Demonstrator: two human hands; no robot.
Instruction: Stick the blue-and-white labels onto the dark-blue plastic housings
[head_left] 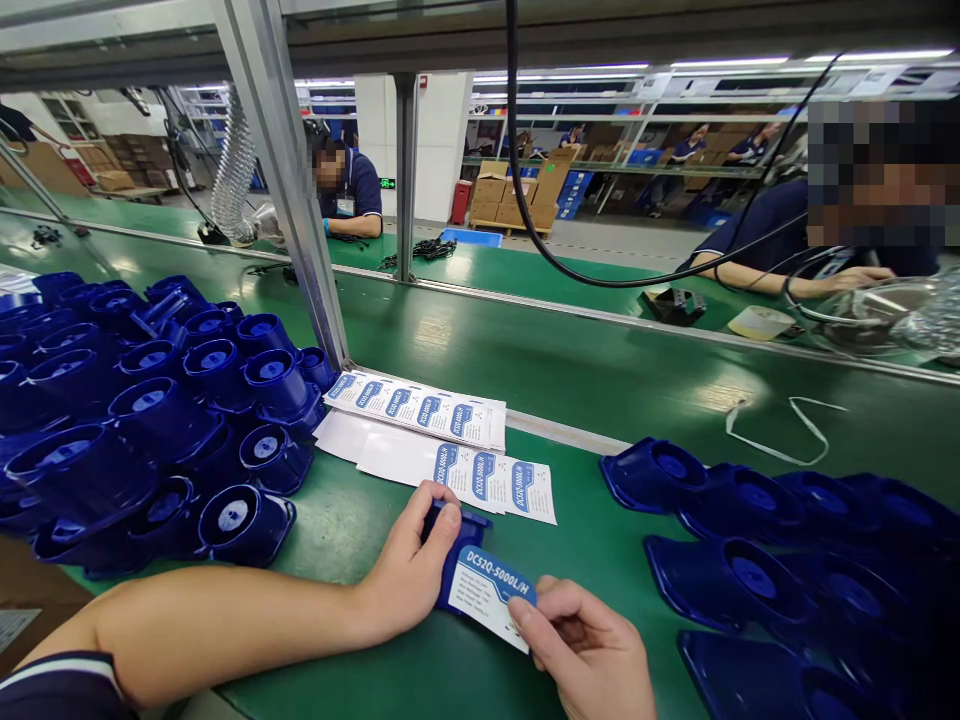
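Observation:
My left hand (417, 548) is closed around a dark blue plastic housing (474, 523) near the front of the green bench. Between finger and thumb, my right hand (592, 640) pinches the right end of a blue-and-white label (480, 592) printed DC52Q-5000L/H. The label lies over the front of the housing; how much of it touches the plastic, I cannot tell. Just behind my left hand are label sheets (486, 482) with several labels on them, and another stack of label strips (420, 408) lies farther back.
Many blue housings (161, 415) are piled at the left, and several more (750, 575) stand in rows at the right. A metal post (289, 190) rises behind the pile. A black cable (525, 200) hangs overhead. Across the bench (450, 340), co-workers sit, one person (352, 190) at the back left.

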